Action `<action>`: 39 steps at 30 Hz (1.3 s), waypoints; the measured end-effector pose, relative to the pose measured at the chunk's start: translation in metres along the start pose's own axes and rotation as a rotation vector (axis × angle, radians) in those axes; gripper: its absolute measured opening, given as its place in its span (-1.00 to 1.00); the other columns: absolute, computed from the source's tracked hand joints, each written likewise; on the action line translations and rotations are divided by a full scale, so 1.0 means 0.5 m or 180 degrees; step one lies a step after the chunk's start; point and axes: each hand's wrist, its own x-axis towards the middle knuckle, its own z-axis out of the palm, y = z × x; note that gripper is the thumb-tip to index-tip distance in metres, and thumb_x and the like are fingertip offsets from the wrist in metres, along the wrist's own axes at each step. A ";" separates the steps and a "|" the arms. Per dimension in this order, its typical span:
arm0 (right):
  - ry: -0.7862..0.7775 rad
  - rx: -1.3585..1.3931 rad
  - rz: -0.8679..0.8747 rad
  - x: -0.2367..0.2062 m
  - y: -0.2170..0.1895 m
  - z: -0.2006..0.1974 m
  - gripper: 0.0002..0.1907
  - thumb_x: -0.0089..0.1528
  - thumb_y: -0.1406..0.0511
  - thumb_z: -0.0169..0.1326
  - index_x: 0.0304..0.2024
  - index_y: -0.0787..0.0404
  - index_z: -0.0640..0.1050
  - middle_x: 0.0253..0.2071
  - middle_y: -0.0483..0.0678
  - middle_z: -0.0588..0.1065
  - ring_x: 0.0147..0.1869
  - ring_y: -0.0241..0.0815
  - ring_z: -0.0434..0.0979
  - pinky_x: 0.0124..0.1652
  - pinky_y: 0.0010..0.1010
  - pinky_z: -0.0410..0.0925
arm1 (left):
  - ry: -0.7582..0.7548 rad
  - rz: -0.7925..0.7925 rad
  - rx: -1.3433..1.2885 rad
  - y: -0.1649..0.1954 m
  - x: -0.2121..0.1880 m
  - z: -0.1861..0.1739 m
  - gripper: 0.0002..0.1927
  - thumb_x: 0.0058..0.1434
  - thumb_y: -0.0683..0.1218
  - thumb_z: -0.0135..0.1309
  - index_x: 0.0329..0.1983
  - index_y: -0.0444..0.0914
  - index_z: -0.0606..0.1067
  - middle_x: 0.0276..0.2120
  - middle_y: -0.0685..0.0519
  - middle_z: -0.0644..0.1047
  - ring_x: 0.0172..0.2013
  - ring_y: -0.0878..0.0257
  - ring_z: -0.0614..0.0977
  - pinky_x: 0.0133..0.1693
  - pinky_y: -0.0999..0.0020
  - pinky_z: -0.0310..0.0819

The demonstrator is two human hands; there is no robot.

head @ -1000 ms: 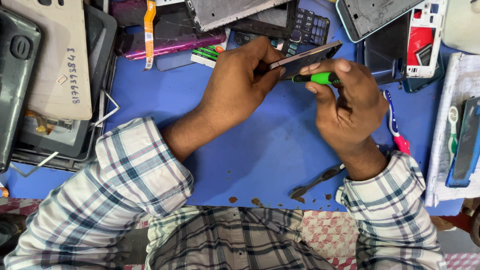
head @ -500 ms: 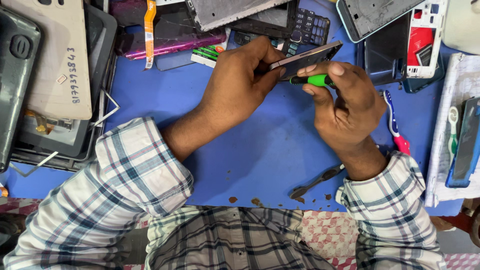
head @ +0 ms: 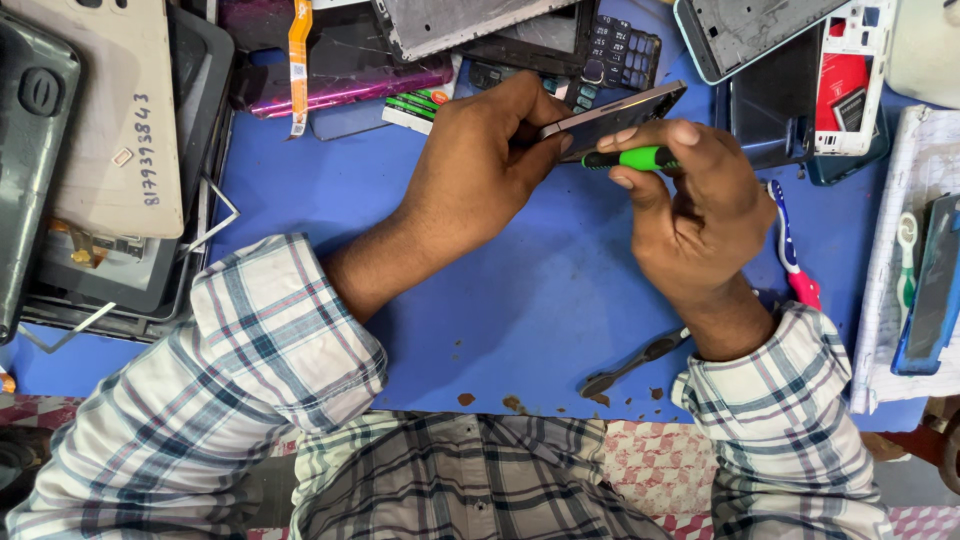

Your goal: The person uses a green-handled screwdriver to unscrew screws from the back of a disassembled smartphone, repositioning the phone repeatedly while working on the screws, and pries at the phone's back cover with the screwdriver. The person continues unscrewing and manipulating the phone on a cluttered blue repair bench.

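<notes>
My left hand (head: 487,165) grips a slim phone (head: 620,112) held on edge above the blue mat (head: 500,300), its far end pointing up and right. My right hand (head: 695,215) holds a small screwdriver with a green handle (head: 630,158) between thumb and fingers, laid along the phone's lower edge with its dark tip toward my left fingers. Both wrists show plaid sleeves.
Phone frames, back covers and a keypad (head: 620,45) crowd the mat's far edge. Stacked cases and tablets (head: 90,150) lie on the left. A toothbrush (head: 790,245) lies right of my right hand, black tweezers (head: 630,365) near the front edge, another phone (head: 930,290) far right.
Almost nothing differs; my right hand has shifted slightly on the green screwdriver against the phone edge. The left hand keeps the same grip.
</notes>
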 end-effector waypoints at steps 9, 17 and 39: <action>0.0008 0.0022 0.0047 -0.001 0.002 -0.002 -0.37 0.52 0.51 0.14 0.51 -0.04 0.23 -0.01 0.14 0.52 0.06 -0.08 0.67 0.05 -0.40 0.61 | 0.0043 0.0080 -0.0012 -0.005 -0.001 0.001 -0.84 0.31 -0.24 0.22 -0.23 -0.32 0.44 -0.38 -0.01 0.62 -0.39 0.24 0.70 -0.34 0.34 0.54; -0.0016 -0.0234 -0.0038 0.001 -0.005 -0.001 -0.40 0.51 0.46 0.18 0.48 -0.03 0.26 -0.02 0.09 0.57 0.04 -0.12 0.68 0.03 -0.44 0.58 | 0.0007 0.0007 0.0017 -0.003 -0.002 0.000 -0.84 0.32 -0.23 0.22 -0.23 -0.31 0.44 -0.39 -0.01 0.61 -0.41 0.25 0.69 -0.36 0.34 0.53; -0.0010 -0.0415 -0.0131 0.006 -0.004 0.001 -0.42 0.51 0.40 0.21 0.48 -0.03 0.28 -0.03 0.05 0.59 0.02 -0.14 0.69 0.00 -0.46 0.56 | 0.0005 0.0041 -0.0001 -0.001 -0.001 -0.003 -0.86 0.31 -0.24 0.22 -0.23 -0.32 0.45 -0.39 -0.01 0.61 -0.40 0.25 0.69 -0.35 0.34 0.53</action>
